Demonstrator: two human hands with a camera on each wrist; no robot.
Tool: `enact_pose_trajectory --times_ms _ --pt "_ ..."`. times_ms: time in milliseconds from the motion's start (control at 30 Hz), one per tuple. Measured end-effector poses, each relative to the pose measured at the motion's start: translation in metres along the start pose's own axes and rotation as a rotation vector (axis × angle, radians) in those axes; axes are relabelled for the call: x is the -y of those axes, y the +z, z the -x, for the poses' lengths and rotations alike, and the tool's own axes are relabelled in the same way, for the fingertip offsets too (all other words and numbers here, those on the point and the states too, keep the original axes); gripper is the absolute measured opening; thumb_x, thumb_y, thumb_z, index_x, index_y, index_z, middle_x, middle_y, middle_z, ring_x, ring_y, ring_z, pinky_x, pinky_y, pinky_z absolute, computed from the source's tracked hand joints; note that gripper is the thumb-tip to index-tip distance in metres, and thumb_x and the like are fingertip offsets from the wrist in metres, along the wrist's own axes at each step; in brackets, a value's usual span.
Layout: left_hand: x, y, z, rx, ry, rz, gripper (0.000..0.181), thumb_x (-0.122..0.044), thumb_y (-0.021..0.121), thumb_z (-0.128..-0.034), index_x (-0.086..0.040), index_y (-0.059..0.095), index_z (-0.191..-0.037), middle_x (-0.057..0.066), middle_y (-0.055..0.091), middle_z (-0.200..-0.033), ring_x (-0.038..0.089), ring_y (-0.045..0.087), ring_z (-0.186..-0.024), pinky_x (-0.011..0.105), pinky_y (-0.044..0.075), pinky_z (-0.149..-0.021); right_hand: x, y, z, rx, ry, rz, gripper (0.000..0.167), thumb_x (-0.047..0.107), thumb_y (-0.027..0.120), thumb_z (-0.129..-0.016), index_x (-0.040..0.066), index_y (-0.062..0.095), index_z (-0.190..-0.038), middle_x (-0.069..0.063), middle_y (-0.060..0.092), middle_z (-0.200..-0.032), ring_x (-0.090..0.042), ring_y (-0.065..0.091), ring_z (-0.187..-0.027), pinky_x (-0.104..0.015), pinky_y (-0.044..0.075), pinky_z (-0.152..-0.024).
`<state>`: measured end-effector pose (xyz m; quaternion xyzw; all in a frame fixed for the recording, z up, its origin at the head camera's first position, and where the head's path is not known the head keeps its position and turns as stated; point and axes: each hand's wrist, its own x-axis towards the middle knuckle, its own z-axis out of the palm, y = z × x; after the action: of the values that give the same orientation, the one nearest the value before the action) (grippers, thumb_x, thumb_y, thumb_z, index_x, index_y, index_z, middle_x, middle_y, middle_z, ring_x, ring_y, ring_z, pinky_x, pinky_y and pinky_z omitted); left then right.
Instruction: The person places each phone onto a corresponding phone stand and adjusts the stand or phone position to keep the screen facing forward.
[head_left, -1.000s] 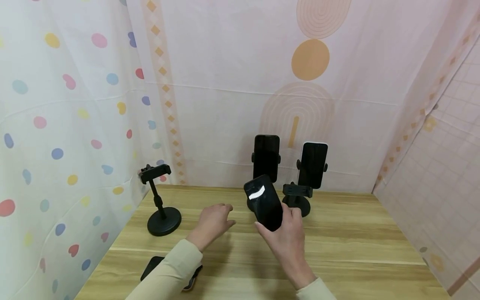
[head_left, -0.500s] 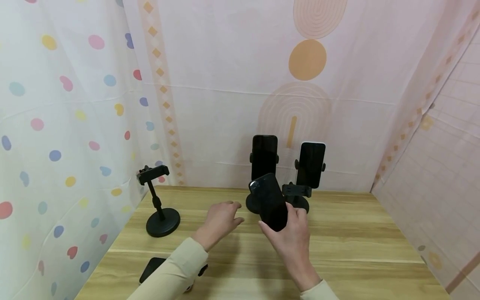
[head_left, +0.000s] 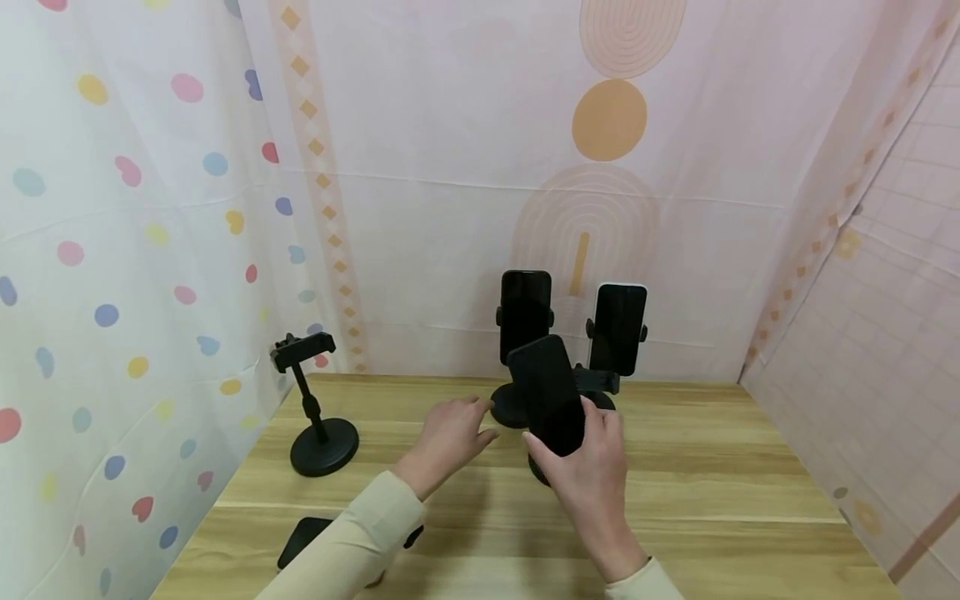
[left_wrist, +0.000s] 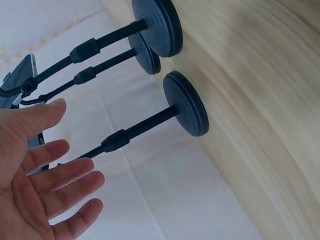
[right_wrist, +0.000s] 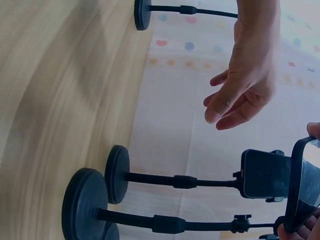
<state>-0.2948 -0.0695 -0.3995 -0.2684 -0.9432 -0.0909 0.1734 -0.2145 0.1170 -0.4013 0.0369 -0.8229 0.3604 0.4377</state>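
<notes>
Wood-grained table (head_left: 712,475), white polka-dotted cloth (head_left: 150,250) at left, pale pink backdrop (head_left: 442,108) behind — tan circle (head_left: 609,120) printed on it.

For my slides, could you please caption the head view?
Right hand holds a dark phone before two stand-mounted phones; left hand is empty.

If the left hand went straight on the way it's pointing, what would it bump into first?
Probably the black stand just past the left hand in the head view; depth is unclear, so the phone in the right hand might come first.

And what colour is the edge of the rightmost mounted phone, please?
The mounted phone is white-edged; the head view shows it best.
</notes>
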Motion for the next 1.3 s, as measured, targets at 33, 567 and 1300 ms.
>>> enact_pose_trajectory --times_ms 33,567,1300 --pt "-0.001 0.0 -0.001 -0.002 0.004 -0.003 0.038 -0.031 0.079 -0.0858 -0.007 0.071 -0.115 0.012 0.072 -0.108 0.028 0.07 -0.088 0.043 0.056 -0.069 0.0 -0.001 -0.001 -0.006 0.007 -0.003 0.076 0.031 0.096 -0.062 -0.005 0.062 -0.12 -0.018 0.052 -0.1 -0.027 0.055 -0.085 -0.043 0.051 -0.066" --pt "-0.024 -0.01 -0.021 -0.154 0.145 0.019 0.04 -0.033 0.074 -0.0904 -0.009 0.067 -0.121 0.008 0.07 -0.111 0.022 0.07 -0.088 0.037 0.056 -0.07 -0.006 -0.009 -0.012 -0.002 0.18 -0.022 0.077 0.035 0.093 -0.067 -0.005 0.061 -0.125 -0.017 0.051 -0.101 -0.026 0.054 -0.079 -0.042 0.048 -0.064" --pt "-0.056 -0.019 -0.06 -0.362 0.369 -0.002 0.042 -0.022 0.08 -0.085 -0.009 0.065 -0.122 0.005 0.069 -0.113 0.018 0.069 -0.084 0.032 0.055 -0.067 -0.011 -0.016 -0.018 0.07 0.416 -0.091 0.078 0.046 0.088 -0.071 -0.004 0.062 -0.125 -0.016 0.054 -0.107 -0.029 0.053 -0.092 -0.044 0.042 -0.077"
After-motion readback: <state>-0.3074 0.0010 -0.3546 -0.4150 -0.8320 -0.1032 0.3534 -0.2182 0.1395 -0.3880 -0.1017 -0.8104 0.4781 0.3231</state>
